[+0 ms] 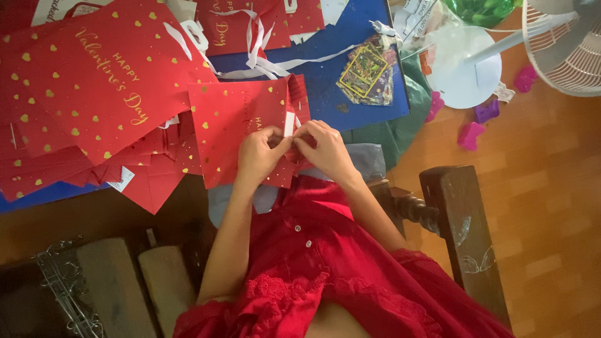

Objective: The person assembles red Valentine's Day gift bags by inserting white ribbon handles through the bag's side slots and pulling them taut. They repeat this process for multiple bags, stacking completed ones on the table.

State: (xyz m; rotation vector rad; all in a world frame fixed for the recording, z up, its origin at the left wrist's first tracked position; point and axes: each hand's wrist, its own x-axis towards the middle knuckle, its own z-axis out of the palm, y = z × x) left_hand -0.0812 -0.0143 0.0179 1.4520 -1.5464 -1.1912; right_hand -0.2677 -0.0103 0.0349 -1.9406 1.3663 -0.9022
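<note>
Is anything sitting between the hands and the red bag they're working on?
Nothing visible does. The left hand and right hand both already touch the red paper bag, fingers pinching at its edge by the white strip. No other item lies between them.

The flat red paper bag with gold hearts (241, 134) looks matt and smooth, its white ribbon handles (260, 59) satiny. The dark wooden chair arm (463, 231) is worn and scratched; the orange-brown wooden floor (551, 188) has a mild sheen.
</note>
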